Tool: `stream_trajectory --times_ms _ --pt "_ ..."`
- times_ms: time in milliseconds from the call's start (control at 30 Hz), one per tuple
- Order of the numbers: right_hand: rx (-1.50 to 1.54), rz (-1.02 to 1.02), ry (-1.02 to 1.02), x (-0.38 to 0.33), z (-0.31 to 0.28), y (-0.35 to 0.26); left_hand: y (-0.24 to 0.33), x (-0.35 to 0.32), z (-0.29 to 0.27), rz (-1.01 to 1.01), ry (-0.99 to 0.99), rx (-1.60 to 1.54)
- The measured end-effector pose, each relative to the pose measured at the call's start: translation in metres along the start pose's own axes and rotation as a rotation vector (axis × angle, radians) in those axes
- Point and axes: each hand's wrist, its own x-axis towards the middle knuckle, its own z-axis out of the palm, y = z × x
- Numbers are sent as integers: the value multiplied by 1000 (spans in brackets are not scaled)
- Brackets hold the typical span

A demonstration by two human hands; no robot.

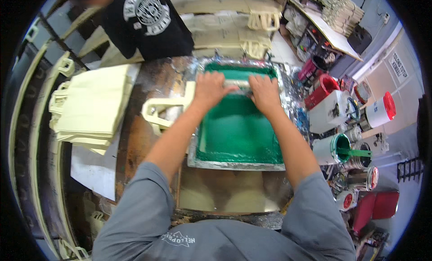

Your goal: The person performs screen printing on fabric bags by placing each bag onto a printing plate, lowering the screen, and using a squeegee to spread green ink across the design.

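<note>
Both of my arms reach forward over a screen-printing frame (236, 166), whose mesh (238, 130) is coated in green ink. Near the far end of the frame, a squeegee (243, 84) lies crosswise on the screen. My left hand (209, 91) is closed over its left part, thumb pointing inward. Its right part is gripped by my right hand (265, 93), fingers curled over the top. From under the frame's left side sticks out a cream fabric bag (171, 101) with a looped handle; the rest of it is hidden.
A stack of cream bags (92, 99) lies on the table's left. Beyond the table stands a person in a black shirt (144, 24), beside racks of bags (220, 29). Paint containers crowd the right, including a white bucket (325, 150) with green ink and a green stirrer (357, 152).
</note>
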Motion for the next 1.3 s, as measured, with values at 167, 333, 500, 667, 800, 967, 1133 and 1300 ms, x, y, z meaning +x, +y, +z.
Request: stream_trajectory --times_ms 167,333,500,667,800,967,1133,1300 --pt "69 24 -74 -54 -25 -27 25 -61 -37 12 1 -36" --pt "75 2 -69 -142 -65 -62 66 -138 -89 43 -14 -38" --pt "95 1 -66 -171 -82 -70 79 -152 -116 -13 -107 -158" --pt "110 -25 -94 -160 -82 -70 67 -176 -128 -18 36 -400" --pt "168 28 -44 -184 -106 -85 52 -248 -132 -282 42 -199" --pt "246 47 -91 -190 -104 -91 32 -274 -112 -386 -180 -229" --pt "298 83 -86 -191 -119 -90 45 -259 -145 -441 -217 -142" --pt "186 71 82 -159 -166 -86 51 -230 -144 -649 160 -982"
